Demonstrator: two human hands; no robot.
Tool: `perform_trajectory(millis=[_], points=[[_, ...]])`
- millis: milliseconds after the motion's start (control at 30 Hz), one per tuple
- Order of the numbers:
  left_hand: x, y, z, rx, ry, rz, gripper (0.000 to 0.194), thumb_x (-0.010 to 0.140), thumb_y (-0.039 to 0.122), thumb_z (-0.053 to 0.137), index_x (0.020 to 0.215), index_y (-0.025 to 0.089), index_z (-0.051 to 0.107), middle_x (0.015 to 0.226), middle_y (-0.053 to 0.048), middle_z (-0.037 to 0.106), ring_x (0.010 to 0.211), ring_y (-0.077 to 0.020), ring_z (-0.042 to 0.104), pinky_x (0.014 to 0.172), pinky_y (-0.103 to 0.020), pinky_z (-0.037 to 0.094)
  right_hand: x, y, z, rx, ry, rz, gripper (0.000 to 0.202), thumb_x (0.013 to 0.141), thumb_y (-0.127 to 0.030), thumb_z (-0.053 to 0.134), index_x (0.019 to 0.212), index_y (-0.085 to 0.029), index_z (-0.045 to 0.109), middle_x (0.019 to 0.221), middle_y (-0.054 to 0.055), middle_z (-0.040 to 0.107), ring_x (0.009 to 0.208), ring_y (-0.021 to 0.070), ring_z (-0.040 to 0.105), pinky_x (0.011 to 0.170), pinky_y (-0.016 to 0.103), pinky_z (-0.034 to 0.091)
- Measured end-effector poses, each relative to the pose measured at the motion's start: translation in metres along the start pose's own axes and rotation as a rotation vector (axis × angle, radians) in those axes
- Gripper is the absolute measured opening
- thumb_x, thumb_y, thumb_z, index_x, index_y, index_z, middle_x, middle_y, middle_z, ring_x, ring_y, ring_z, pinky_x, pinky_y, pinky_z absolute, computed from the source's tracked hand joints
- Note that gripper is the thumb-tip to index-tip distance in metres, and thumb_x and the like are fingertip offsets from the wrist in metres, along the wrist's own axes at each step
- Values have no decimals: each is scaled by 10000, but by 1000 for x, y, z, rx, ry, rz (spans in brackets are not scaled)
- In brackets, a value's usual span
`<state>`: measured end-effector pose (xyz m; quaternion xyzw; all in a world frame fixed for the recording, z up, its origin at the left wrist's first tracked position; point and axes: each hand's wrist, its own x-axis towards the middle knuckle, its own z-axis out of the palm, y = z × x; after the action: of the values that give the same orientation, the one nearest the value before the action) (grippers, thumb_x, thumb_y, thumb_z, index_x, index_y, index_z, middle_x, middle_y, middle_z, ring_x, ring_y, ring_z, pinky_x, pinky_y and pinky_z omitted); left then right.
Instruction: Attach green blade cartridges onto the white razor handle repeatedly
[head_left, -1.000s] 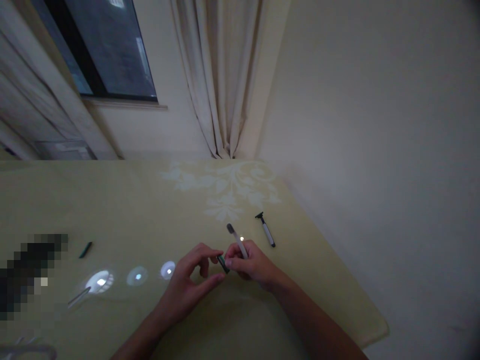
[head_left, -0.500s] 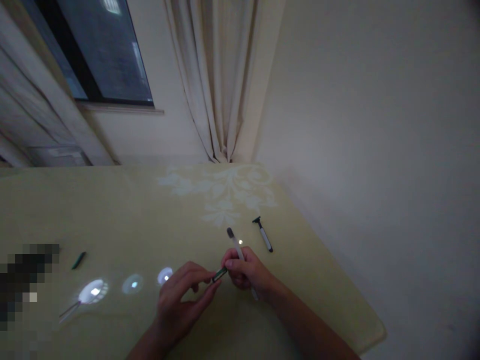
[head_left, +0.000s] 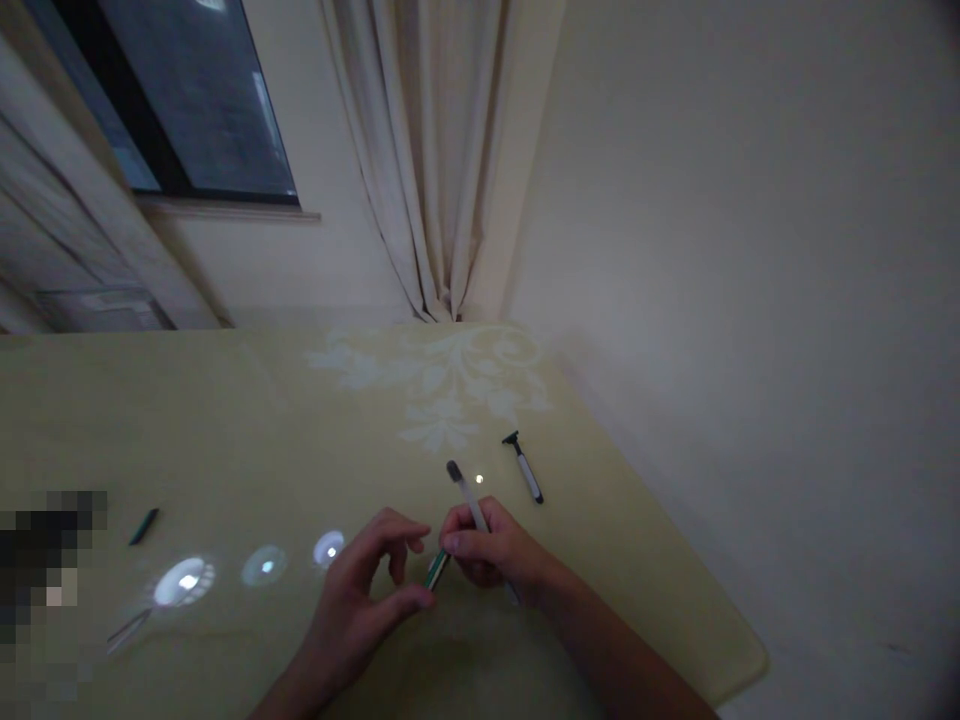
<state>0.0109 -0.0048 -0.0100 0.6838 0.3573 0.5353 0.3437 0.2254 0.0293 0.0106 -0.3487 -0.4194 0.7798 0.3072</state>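
My right hand (head_left: pixel 487 545) grips a pale pen-like stick (head_left: pixel 471 500) with a dark tip that points up and left. Between the same hand's thumb and fingers is the upper end of a small green and dark piece (head_left: pixel 436 570), which slants down to the left. My left hand (head_left: pixel 379 575) has its index finger lifted away from its thumb; the thumb tip is at the lower end of the green piece. Beyond my right hand, a razor (head_left: pixel 527 472) with a black head and grey handle lies on the table.
A small dark green piece (head_left: pixel 144 526) lies on the left of the pale yellow table (head_left: pixel 360 440). Near it is a thin tweezer-like object (head_left: pixel 129 632). A blurred-out dark patch covers the far left. Curtains, a window and walls stand behind the table.
My left index finger has lifted off the green piece and spread from the thumb. The green piece has turned steeper. The view has shifted slightly.
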Motion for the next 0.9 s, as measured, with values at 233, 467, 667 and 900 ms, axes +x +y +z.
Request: perform_trajectory(millis=[233, 467, 667, 900], points=[[0, -3, -1, -54, -139, -66, 480, 868, 583, 796, 1262, 309, 777, 903, -49, 703, 732, -174, 623, 658, -295, 544, -1, -2, 1, -39, 25, -24, 479, 705, -548, 914, 727, -169, 621, 466, -110, 435, 380, 37, 316, 389, 213, 167], [4, 2, 2, 40, -86, 47, 473, 858, 576, 812, 1242, 305, 764, 859, -24, 712, 702, -161, 623, 618, -258, 536, -1, -2, 6, -49, 74, -34, 538, 688, -615, 916, 726, -176, 608, 463, -111, 427, 386, 39, 291, 378, 215, 162], [0, 7, 0, 228, -50, 127, 438, 873, 458, 853, 1253, 277, 734, 847, -3, 709, 671, -139, 619, 606, -234, 538, 1, 1, 10, -28, 88, -13, 558, 692, -649, 911, 726, -178, 613, 445, -109, 424, 376, 39, 287, 372, 219, 149], [1, 13, 1, 345, -1, 217, 426, 886, 422, 849, 1251, 240, 726, 846, -10, 698, 657, -136, 615, 587, -230, 548, 0, 2, 12, -5, 71, -2, 519, 659, -586, 946, 756, -171, 649, 445, -107, 445, 378, 42, 299, 375, 222, 150]])
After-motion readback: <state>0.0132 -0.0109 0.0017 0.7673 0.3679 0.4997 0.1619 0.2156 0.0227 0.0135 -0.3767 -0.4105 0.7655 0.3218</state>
